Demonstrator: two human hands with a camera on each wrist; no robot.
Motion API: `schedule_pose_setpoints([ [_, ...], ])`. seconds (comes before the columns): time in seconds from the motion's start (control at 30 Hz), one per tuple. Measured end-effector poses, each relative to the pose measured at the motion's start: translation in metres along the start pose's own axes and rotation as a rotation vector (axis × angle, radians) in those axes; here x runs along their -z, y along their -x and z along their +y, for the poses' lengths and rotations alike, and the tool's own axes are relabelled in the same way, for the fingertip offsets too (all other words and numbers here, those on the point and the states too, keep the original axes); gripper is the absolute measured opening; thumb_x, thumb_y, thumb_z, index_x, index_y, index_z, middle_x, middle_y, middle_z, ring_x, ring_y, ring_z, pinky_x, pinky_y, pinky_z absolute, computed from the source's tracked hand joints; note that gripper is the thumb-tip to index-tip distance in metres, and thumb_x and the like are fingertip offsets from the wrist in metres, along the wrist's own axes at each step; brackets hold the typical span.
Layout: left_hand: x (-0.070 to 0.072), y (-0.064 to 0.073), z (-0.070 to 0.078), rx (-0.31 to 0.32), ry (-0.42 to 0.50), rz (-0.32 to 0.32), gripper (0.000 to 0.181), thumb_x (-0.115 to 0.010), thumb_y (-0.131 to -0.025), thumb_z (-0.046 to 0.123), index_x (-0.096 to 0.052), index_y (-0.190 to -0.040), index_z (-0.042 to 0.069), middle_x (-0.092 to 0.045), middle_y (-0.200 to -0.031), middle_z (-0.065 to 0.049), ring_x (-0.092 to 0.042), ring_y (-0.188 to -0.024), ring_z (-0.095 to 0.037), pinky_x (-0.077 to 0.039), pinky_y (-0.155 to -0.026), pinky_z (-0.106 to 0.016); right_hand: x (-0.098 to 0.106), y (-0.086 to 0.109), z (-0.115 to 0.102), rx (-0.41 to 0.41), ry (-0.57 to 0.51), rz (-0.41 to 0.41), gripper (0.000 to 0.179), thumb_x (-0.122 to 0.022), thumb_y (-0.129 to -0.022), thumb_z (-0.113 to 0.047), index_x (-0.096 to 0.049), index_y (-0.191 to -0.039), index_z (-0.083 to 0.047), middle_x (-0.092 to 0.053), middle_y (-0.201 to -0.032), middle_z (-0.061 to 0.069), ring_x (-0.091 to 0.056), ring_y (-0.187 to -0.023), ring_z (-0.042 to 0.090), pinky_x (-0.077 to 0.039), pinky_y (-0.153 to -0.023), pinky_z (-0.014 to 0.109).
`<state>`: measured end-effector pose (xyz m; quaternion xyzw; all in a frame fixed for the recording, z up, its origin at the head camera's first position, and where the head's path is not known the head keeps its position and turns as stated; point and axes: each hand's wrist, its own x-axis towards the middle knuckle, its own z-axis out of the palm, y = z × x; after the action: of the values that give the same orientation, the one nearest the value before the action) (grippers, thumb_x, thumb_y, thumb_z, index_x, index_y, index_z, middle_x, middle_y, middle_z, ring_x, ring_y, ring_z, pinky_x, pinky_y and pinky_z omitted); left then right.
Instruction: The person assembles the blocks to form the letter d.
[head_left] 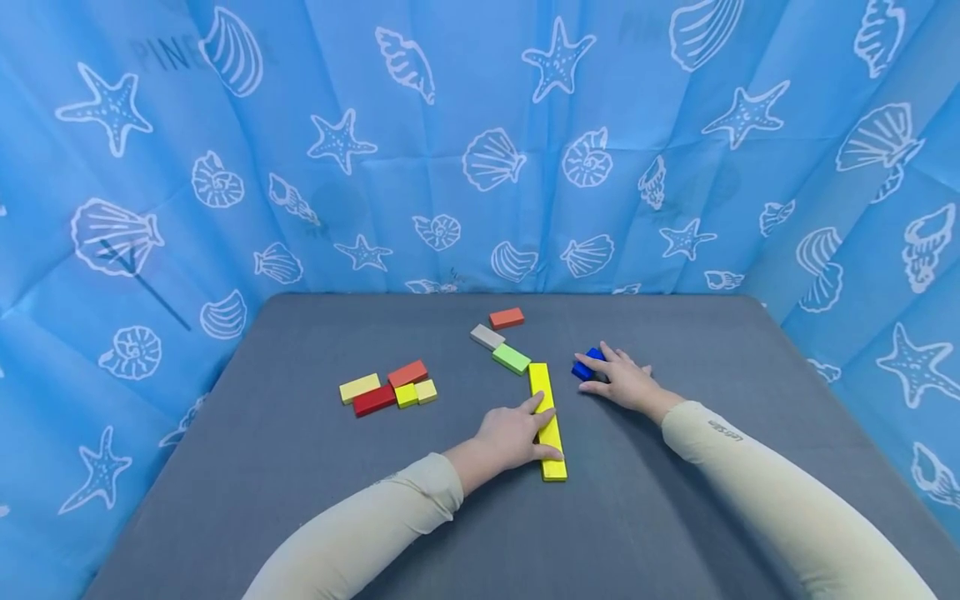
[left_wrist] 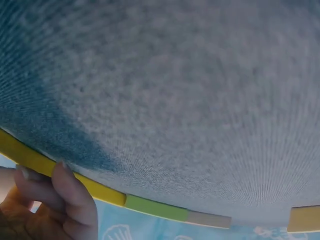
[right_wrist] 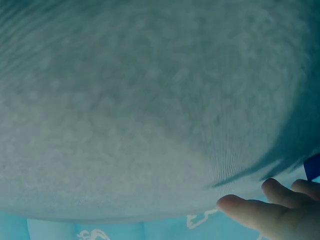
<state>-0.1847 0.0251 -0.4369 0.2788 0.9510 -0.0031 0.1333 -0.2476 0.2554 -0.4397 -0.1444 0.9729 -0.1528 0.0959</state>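
A long yellow bar (head_left: 537,379) lies on the grey table, pointing away from me. My left hand (head_left: 510,435) rests on its middle, with the thumb and fingers spread along the bar. In the left wrist view, bent fingers (left_wrist: 75,195) touch the yellow bar (left_wrist: 102,191). Over to the right, my right hand (head_left: 626,382) reaches over blue blocks (head_left: 594,355), its fingers extended and partly covering them. Something dark shows under that palm. In the right wrist view, straight fingers (right_wrist: 255,212) sit beside a blue edge (right_wrist: 312,167).
Beyond the yellow bar, a green block (head_left: 512,358), a greyish block (head_left: 487,337) and an orange block (head_left: 507,317) run in a slanting line. A cluster on the left holds a dark red block (head_left: 374,401), an orange block (head_left: 407,373) and several yellow ones. A blue curtain (head_left: 465,92) hangs behind.
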Motion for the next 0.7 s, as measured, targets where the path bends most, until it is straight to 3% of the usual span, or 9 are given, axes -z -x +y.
schedule_pose_setpoints([
  [0.37,0.000,-0.001,0.001,0.002,-0.002,-0.004,0.077,-0.052,-0.084,0.071,-0.038,-0.150,0.033,-0.029,-0.157,0.005,-0.053,-0.124,-0.013,-0.050,-0.084,-0.030,-0.007,-0.005,0.000,0.048,0.037,0.140,0.050,-0.064,-0.094,-0.032,-0.055,-0.139,-0.012,-0.042,-0.140,0.033,-0.038,-0.126,0.054,-0.023,-0.090,0.079],
  [0.7,0.003,-0.005,-0.001,-0.010,-0.019,-0.018,0.077,-0.052,-0.085,0.071,-0.038,-0.150,0.032,-0.030,-0.157,0.004,-0.051,-0.126,-0.011,-0.048,-0.089,-0.032,0.003,-0.034,0.001,0.183,-0.089,0.133,0.055,-0.072,-0.089,-0.021,-0.054,-0.138,-0.004,-0.044,-0.142,0.028,-0.036,-0.129,0.049,-0.027,-0.100,0.068],
])
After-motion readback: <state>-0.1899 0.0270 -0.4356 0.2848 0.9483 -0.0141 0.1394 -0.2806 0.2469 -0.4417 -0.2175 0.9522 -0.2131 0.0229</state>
